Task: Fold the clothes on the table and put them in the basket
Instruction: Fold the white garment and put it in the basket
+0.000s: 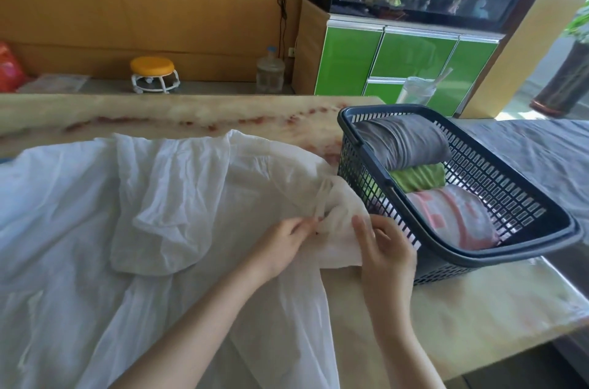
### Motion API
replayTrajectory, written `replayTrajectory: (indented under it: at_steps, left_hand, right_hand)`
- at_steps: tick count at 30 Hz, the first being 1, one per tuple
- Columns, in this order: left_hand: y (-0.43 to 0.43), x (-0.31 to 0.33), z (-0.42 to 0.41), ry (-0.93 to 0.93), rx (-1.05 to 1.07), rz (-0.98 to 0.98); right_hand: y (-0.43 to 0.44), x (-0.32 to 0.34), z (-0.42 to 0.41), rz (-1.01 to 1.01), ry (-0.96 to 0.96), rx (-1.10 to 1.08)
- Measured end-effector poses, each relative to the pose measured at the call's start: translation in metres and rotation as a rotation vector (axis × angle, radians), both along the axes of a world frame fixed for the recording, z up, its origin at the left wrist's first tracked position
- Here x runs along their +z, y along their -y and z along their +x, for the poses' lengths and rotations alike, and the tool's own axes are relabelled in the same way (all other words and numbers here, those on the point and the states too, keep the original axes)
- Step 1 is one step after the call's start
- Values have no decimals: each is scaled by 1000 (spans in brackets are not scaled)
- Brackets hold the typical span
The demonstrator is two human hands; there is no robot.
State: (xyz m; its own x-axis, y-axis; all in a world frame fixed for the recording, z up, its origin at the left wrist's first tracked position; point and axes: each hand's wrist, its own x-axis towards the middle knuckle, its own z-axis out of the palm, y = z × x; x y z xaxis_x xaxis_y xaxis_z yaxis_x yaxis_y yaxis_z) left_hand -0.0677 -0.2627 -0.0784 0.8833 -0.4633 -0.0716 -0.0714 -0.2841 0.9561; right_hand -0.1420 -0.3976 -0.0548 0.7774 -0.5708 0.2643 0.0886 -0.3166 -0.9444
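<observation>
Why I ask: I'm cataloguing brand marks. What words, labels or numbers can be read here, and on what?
None can be read.
Pink-and-white cloth in the basket: pink blocks, too blurred to read as letters.
White garment, water jug: no label shows.

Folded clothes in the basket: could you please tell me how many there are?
3 in the basket: grey bundle at the far end, green bundle in the middle, pink-and-white bundle nearest; others may hide beneath.
</observation>
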Motion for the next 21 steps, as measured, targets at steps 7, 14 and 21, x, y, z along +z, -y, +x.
replayTrajectory:
  at_steps: [7, 14, 21]
  left_hand:
    - [-23, 39, 6, -129, 45, -190]
    - [-53, 38, 11, -383, 236, -565]
    - [-76, 19, 6, -178, 618, -184]
  right_hand:
    - [-22, 78, 69, -181, -31, 158]
    - [-55, 94, 128, -83, -465, 560]
    - [-58, 47, 125, 395, -594, 801]
